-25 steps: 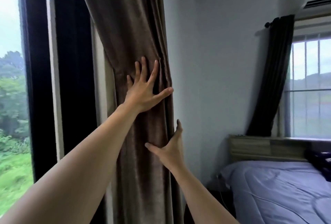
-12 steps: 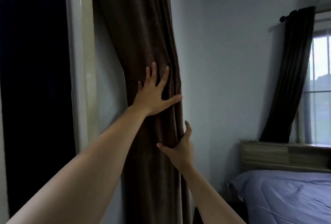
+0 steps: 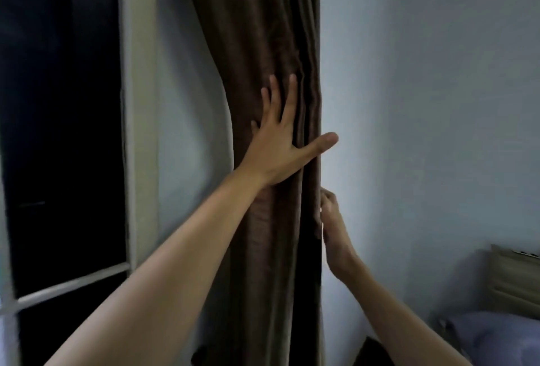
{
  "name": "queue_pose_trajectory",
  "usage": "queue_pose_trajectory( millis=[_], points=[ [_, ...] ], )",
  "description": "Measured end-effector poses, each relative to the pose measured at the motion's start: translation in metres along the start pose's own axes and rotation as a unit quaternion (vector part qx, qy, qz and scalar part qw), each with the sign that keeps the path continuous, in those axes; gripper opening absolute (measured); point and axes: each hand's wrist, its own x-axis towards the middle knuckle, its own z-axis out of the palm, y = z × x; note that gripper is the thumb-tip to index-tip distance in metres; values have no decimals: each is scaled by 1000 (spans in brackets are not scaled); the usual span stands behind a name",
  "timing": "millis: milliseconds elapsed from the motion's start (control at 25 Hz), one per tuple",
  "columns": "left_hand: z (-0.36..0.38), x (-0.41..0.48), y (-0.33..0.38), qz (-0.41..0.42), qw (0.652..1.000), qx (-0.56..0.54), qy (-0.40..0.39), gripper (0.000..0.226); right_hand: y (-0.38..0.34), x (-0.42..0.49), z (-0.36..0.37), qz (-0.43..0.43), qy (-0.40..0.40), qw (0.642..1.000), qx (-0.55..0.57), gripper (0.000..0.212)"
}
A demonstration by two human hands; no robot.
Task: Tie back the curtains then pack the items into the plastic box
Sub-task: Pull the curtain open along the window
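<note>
Left grip: the left hand lay flat and released on the front of the curtain, fingers spread upward, thumb stretched right past the cloth's right edge; it pressed the folds and clasped nothing.
Right grip: the right hand sat lower, at the curtain's right edge, with its fingers curled toward the back of the cloth; whether they were clenched on a fold or on a tie could not be told, since the edge hid them.
What had just changed: a second before, the right hand lay open against the front of the bundle, thumb up; it had since slid round to the right edge and hooked in behind. The left hand had kept its flat hold at about the same height. The view had also swung right, so the bright window had gone and only a dark pane and a pale frame showed on the left.
What that meant: judged from this, the gathering looked done and the right hand seemed to be feeling behind for a tie-back; no tie was visible, and the packing had not begun.
Curtain's look: dark brown, soft and slightly lustrous, drawn into tight upright pleats.
Curtain's place: it hung between the frame and the pale wall, pinched narrowest at the left hand.
Further out: a bed's corner showed at the far lower right.
</note>
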Motion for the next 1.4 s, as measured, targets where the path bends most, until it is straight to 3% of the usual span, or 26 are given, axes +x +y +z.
queue_pose_trajectory(
  millis=[160,440,640,880,1040,1400],
  points=[
    [-11,-31,1,-61,998,-4,16,107,2,17,11,16,-93,990,109,81],
    [-30,-97,6,-200,978,-8,54,98,-5,-1,47,8,-219,955,201,110],
    [-28,-169,-8,-266,954,-49,127,92,9,-44,72,-14,-259,944,204,89],
    [-22,-282,-28,-390,884,-169,195,85,27,-105,93,14,-244,939,241,59],
    [-34,-314,-13,-447,855,-157,210,81,37,-131,101,21,-253,941,224,87],
    [-36,-335,27,-485,827,-176,224,45,40,-156,113,40,-282,937,203,104]
  ],
)
